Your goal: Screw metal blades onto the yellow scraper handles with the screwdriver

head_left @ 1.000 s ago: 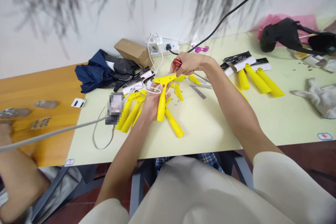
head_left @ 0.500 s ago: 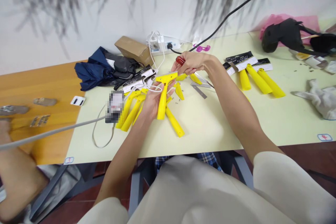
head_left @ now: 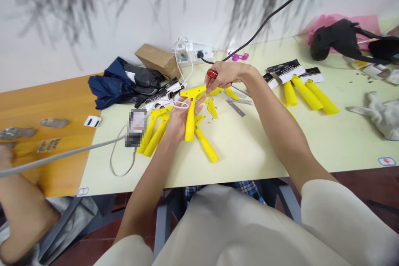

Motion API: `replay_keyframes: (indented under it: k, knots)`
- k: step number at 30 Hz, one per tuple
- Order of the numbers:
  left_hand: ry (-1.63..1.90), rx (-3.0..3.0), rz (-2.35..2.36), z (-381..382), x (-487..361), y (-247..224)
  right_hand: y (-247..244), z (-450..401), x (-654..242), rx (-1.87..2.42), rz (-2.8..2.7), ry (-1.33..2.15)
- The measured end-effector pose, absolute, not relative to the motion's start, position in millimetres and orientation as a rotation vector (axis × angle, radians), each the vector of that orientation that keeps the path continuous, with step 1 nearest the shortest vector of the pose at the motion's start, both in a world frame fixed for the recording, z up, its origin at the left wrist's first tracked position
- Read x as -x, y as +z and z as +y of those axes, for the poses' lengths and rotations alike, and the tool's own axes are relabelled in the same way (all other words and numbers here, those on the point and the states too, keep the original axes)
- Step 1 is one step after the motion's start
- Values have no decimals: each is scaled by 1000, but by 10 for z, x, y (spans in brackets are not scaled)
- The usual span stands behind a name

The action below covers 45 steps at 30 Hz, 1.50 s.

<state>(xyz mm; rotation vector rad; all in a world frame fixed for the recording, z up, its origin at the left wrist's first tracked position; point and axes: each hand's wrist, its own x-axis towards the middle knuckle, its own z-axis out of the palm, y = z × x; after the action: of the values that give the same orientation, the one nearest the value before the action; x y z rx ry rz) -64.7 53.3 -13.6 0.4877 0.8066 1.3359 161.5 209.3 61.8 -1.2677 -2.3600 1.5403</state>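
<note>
The left hand [head_left: 178, 124] is grasping a yellow plastic scraper [head_left: 190, 120] by its handle, its fingers curled around the handle and holding it upright over the pale green table [head_left: 243, 149] (a thin white cord [head_left: 182, 104] is lying across those fingers). The right hand [head_left: 226, 77] is clenching a red-handled screwdriver [head_left: 212, 73] just above the scraper's head; the screwdriver's tip is hidden, so I cannot tell whether it is touching the scraper. Loose yellow handles [head_left: 152, 135] are lying just beside the left hand, with tiny screws [head_left: 209, 119] and steel blades [head_left: 236, 108] scattered near the scraper. Packaged scrapers [head_left: 299, 87] are lying farther right, a power strip [head_left: 199, 53] is sitting at the back, and another person's arm [head_left: 21, 212] is resting at the lower left.
</note>
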Motion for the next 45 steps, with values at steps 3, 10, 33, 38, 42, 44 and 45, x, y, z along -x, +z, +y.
replay_keyframes:
  k: [3,10,33,38,42,44,45]
  knots:
    - [1333,-488,797,531,647,-133,622,2085,-1611,1284,-2372,1529]
    - [1360,-495,803,530,664,-105,680,2058,-1632,1316,-2400,1489]
    - [1423,-497,816,534,702,-88,295,2027,-1230,1374,-2799,817]
    - [1412,-483,820,531,690,-63,273,1998,-1175,1385,-2824,766]
    - [1413,-474,812,529,679,-53,297,1986,-1164,1417,-2893,732]
    - [1410,-465,832,531,672,-51,296,1982,-1156,1402,-2927,708]
    - [1409,-463,837,533,670,-51,291,1980,-1150,1395,-2937,698]
